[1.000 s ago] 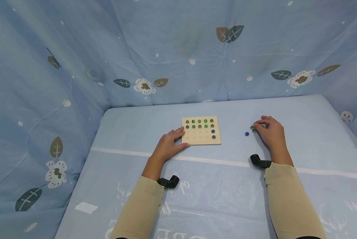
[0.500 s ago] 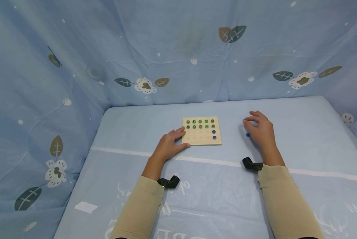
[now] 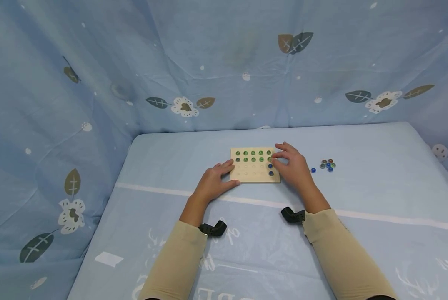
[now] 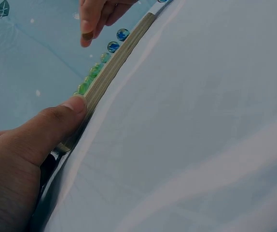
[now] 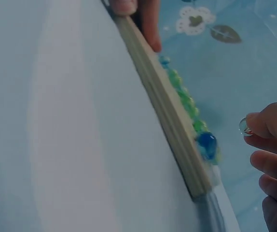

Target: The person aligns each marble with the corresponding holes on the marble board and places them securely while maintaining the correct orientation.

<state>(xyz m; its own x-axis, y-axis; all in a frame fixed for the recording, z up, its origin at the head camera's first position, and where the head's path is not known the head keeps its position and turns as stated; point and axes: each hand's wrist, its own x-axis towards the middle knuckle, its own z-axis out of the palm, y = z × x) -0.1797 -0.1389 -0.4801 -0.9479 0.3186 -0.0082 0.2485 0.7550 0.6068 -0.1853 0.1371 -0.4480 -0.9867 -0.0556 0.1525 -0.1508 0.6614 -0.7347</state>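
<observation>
A light wooden board [image 3: 251, 178] with rows of round hollows lies on the table. Green marbles [image 3: 253, 153] fill its two far rows; two blue marbles [image 3: 271, 173] sit at the right end of the near rows, beside bare hollows. My left hand [image 3: 213, 179] holds the board by its left side, thumb on the front edge and fingertips at the left edge. My right hand [image 3: 292, 168] is over the board's right edge. Thumb and index finger there pinch a clear marble [image 5: 245, 126] with a coloured swirl, raised above the board in the right wrist view.
Right of the board, a loose cluster of several marbles [image 3: 328, 165], blue, clear and brownish, rests on the cloth. A single blue marble [image 3: 313, 170] lies between cluster and board. The light-blue tablecloth [image 3: 193, 154] meets a patterned curtain [image 3: 224, 62] at the back.
My right hand has travelled left from the loose marbles to the board's right edge, bringing a marble and uncovering the cluster. The left hand stays at the board.
</observation>
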